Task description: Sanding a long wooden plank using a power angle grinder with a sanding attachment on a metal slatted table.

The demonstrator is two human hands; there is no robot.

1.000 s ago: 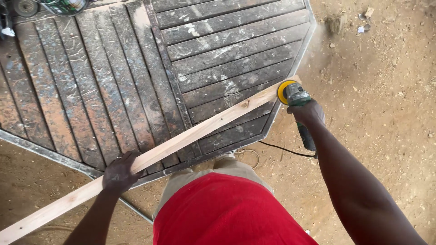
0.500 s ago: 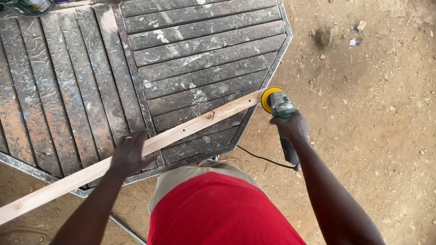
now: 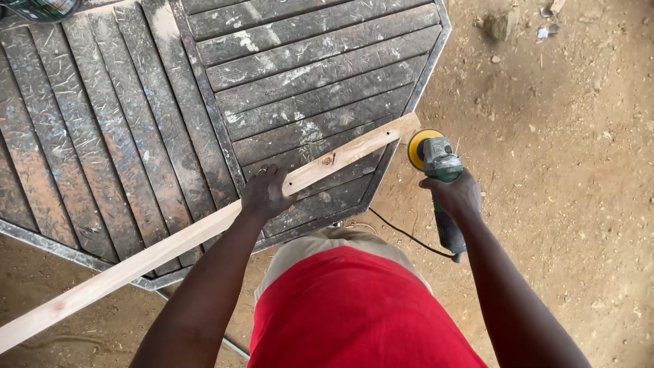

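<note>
one plank (image 3: pixel 204 232) end cut off, grinder (image 3: pixel 439 170) cord half hidden

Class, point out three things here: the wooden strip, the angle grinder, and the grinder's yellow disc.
wooden strip (image 3: pixel 354 151), head view, near the knot.
angle grinder (image 3: pixel 441 162), head view, green body.
yellow disc (image 3: pixel 417 146), head view, rim.

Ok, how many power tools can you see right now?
1. A green angle grinder with a yellow disc, held in the right hand just off the end of the wooden strip. Others may lie outside the view.
</note>
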